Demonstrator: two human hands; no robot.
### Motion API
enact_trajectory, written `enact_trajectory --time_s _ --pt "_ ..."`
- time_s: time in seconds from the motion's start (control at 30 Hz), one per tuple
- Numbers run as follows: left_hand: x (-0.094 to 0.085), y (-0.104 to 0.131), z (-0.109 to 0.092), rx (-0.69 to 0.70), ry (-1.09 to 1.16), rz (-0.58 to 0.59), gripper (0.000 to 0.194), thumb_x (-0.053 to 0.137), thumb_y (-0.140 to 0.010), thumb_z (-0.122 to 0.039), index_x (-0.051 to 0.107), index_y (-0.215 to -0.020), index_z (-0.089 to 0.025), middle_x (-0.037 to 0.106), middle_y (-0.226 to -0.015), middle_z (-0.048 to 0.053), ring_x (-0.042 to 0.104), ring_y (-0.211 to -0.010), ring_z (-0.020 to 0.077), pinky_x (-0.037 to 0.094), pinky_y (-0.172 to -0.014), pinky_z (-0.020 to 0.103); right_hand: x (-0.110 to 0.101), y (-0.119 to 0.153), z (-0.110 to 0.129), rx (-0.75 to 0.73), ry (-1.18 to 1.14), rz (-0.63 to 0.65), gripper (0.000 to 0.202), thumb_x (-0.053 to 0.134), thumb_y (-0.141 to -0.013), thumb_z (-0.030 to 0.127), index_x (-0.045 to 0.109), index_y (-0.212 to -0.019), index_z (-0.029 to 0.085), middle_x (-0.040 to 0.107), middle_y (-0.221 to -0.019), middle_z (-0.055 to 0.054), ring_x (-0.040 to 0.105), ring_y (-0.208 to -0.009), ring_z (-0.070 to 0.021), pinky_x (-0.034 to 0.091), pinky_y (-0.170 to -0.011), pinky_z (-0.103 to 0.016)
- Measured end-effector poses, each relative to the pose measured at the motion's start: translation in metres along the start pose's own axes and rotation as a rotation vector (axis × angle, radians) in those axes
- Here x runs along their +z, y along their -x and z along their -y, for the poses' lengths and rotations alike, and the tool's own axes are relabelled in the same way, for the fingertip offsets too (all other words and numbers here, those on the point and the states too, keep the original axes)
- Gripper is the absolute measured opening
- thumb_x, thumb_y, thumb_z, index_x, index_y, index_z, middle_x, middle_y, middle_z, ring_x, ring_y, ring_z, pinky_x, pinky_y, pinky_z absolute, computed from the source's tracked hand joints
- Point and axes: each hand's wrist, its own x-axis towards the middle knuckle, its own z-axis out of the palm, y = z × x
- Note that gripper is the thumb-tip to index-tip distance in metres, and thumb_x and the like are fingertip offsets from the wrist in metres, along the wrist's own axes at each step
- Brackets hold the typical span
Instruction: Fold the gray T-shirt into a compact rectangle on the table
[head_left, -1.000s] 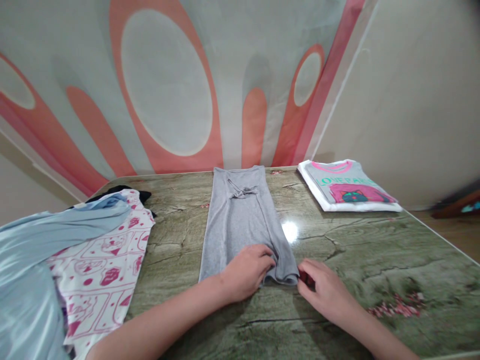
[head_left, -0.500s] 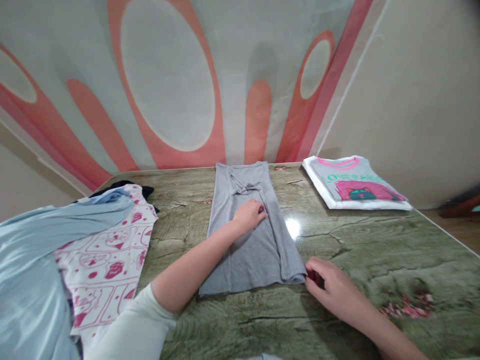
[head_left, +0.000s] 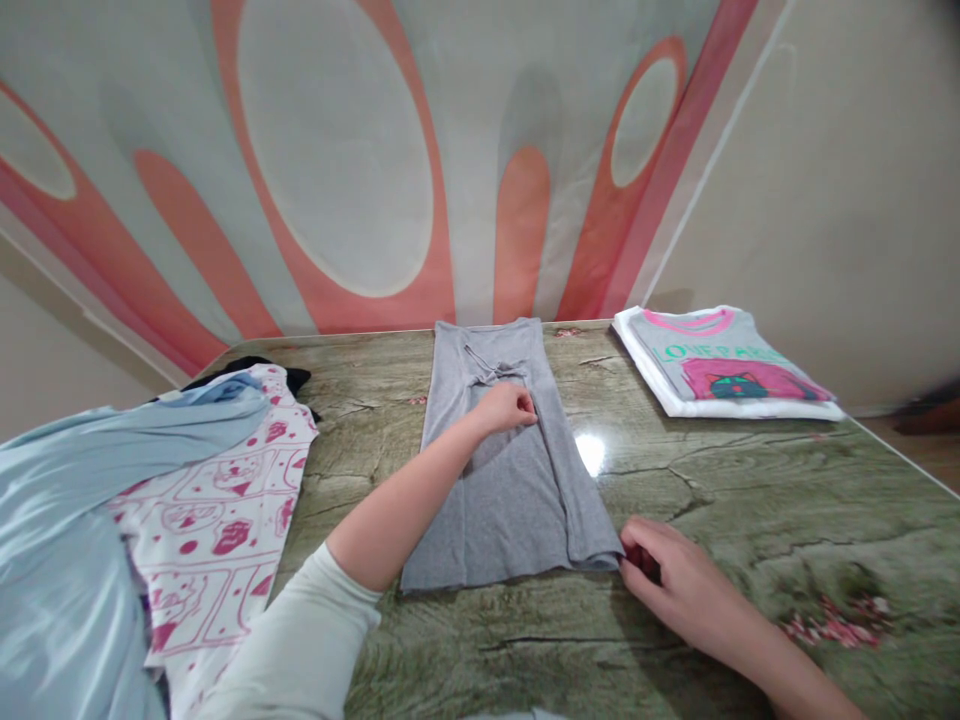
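A grey garment (head_left: 510, 500) lies flat in a long folded shape on the wood-patterned table (head_left: 697, 480), with a thin tie near its far end. My left hand (head_left: 510, 408) is over its upper middle, the fingers pinched on the fabric by a lengthwise fold edge. At the near right corner, my right hand (head_left: 664, 565) pinches the hem between thumb and fingers.
Folded shirts (head_left: 735, 385), a grey and pink printed one on white, lie at the back right. Light blue cloth (head_left: 67, 520), a white and pink printed garment (head_left: 225, 510) and black cloth (head_left: 296, 382) are heaped at left. A patterned wall panel (head_left: 472, 150) stands behind.
My left hand has moved slightly up and right along the garment, and its fingers have closed on the fabric. My right hand stays at the hem corner. The view has shifted a little.
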Motion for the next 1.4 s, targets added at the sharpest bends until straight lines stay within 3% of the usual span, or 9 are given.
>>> enact_trajectory --time_s 0.13,0.3,0.57,0.77,0.93,1.07,1.23,1.4 --pt "-0.001 -0.003 0.003 0.013 0.04 -0.059 0.011 0.063 -0.069 -0.023 0.066 -0.071 -0.012 0.063 -0.066 0.001 0.056 -0.063 0.0123 0.04 -0.059 0.02 0.0 0.001 -0.001 0.0 -0.003 0.0 0.012 0.044 -0.074 0.014 0.039 -0.065 0.021 0.05 -0.065 0.001 0.047 -0.064 -0.0154 0.033 -0.059 -0.027" --pt "-0.003 -0.008 0.003 -0.019 -0.031 -0.226 0.011 0.063 -0.072 -0.024 0.065 -0.073 -0.013 0.064 -0.072 0.004 0.056 -0.067 0.0142 0.041 -0.064 0.023 -0.002 0.001 -0.001 0.001 0.022 0.005 0.013 0.045 -0.073 0.016 0.038 -0.064 0.021 0.05 -0.064 0.001 0.047 -0.063 -0.0155 0.032 -0.059 -0.027" --pt "0.004 0.0 -0.002 -0.061 -0.097 -0.22 0.012 0.061 -0.075 -0.027 0.062 -0.073 -0.015 0.063 -0.076 0.004 0.057 -0.072 0.0159 0.043 -0.068 0.025 -0.003 0.0 0.001 0.004 0.009 0.006 0.013 0.045 -0.072 0.016 0.038 -0.064 0.021 0.049 -0.064 0.001 0.046 -0.063 -0.0153 0.033 -0.059 -0.027" --pt "0.002 0.044 -0.016 0.026 -0.16 -0.141 0.018 0.062 -0.075 -0.025 0.057 -0.09 -0.016 0.06 -0.09 0.005 0.057 -0.079 0.0168 0.044 -0.071 0.026 -0.004 0.001 0.001 0.011 0.005 -0.016 0.012 0.047 -0.073 0.018 0.04 -0.064 0.021 0.05 -0.064 0.001 0.047 -0.063 -0.015 0.033 -0.059 -0.026" --pt "-0.001 0.075 -0.009 0.002 -0.218 -0.098 0.017 0.059 -0.078 -0.028 0.058 -0.09 -0.016 0.06 -0.092 0.006 0.057 -0.081 0.0171 0.044 -0.074 0.027 0.001 0.0 0.0 0.03 0.003 -0.062 0.01 0.052 -0.074 0.025 0.045 -0.068 0.021 0.052 -0.065 0.001 0.047 -0.06 -0.0145 0.033 -0.057 -0.026" --pt "-0.001 0.064 0.002 -0.009 -0.193 -0.101 0.016 0.06 -0.077 -0.028 0.062 -0.086 -0.015 0.062 -0.088 0.006 0.058 -0.081 0.0169 0.043 -0.073 0.025 0.008 -0.002 -0.004 0.038 0.051 -0.083 0.016 0.051 -0.076 0.029 0.042 -0.066 0.021 0.051 -0.064 0.001 0.046 -0.06 -0.0149 0.033 -0.057 -0.027" --pt "-0.009 0.041 0.014 -0.003 -0.102 0.049 0.01 0.062 -0.072 -0.024 0.064 -0.073 -0.015 0.063 -0.07 0.001 0.057 -0.065 0.0137 0.04 -0.06 0.021 0.006 -0.002 -0.005 0.025 0.068 -0.049 0.017 0.048 -0.077 0.025 0.038 -0.064 0.022 0.05 -0.063 0.001 0.047 -0.061 -0.0149 0.033 -0.057 -0.026" --pt "-0.014 0.038 0.021 -0.035 -0.041 -0.011 0.01 0.062 -0.071 -0.024 0.064 -0.07 -0.014 0.062 -0.067 0.0 0.056 -0.063 0.0127 0.038 -0.058 0.021 0.004 -0.003 -0.004 0.041 0.05 -0.057 0.016 0.047 -0.076 0.023 0.037 -0.063 0.022 0.049 -0.062 0.002 0.047 -0.06 -0.0143 0.034 -0.056 -0.025"
